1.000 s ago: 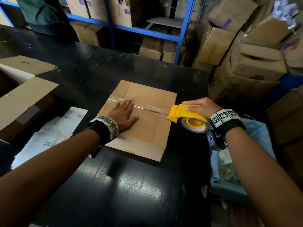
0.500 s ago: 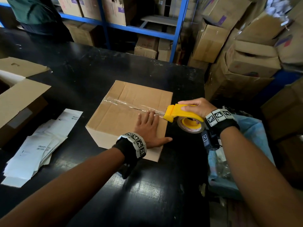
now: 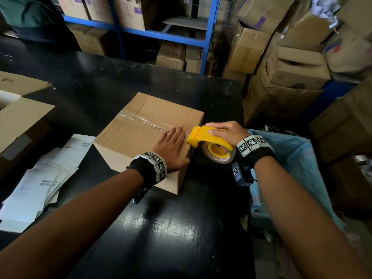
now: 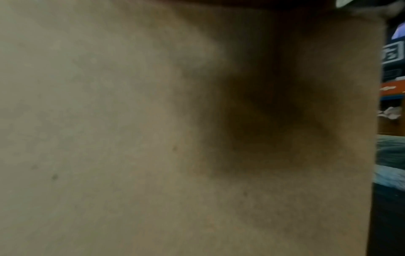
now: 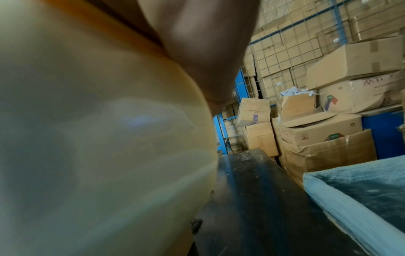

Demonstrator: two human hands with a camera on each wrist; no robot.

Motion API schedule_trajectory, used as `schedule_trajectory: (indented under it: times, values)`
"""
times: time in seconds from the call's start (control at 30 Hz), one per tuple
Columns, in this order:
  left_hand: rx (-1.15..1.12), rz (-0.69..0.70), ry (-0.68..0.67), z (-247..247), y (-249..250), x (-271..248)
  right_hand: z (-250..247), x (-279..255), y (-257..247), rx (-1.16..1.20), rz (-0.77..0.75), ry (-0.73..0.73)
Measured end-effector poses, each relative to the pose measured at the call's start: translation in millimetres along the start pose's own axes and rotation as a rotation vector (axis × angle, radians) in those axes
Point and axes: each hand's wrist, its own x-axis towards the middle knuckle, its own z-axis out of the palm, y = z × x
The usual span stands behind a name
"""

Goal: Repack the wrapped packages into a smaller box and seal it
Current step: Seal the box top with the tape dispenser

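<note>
A closed brown cardboard box (image 3: 141,129) sits on the black table (image 3: 161,228), with clear tape (image 3: 138,117) laid along its top seam. My left hand (image 3: 171,143) lies flat on the box top near its right edge, fingers straight, pressing on the tape. My right hand (image 3: 225,130) grips a yellow tape dispenser (image 3: 203,135) at the box's right edge; its tape roll (image 3: 218,154) hangs beside the box. The left wrist view is filled by the box wall (image 4: 153,138). The blurred tape roll (image 5: 98,138) fills most of the right wrist view.
A larger open cardboard box (image 3: 18,117) stands at the table's left edge, with a pile of white papers (image 3: 40,182) beside it. A blue woven sack (image 3: 291,168) hangs off the table's right side. Stacked cartons (image 3: 291,63) and blue shelving (image 3: 209,33) lie behind.
My left hand slid right along the taped seam, from the box's left half to its right edge beside the dispenser. The dispenser stayed at the right edge.
</note>
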Motion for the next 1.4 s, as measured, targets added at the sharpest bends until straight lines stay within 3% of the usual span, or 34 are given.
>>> schedule_trajectory:
  times: [0.3,0.57,0.73,1.4]
  values:
    - [-0.032,0.008,-0.016,3,-2,3,-11,-12,14,0.004,-0.044,-0.010]
    - [-0.019,-0.008,-0.012,5,0,4,-41,-40,38,0.069,0.062,-0.018]
    - [0.027,0.017,-0.002,5,3,3,-24,-33,43,0.031,0.060,-0.013]
    - [0.031,0.007,0.001,8,1,4,15,-12,46,0.247,0.260,0.001]
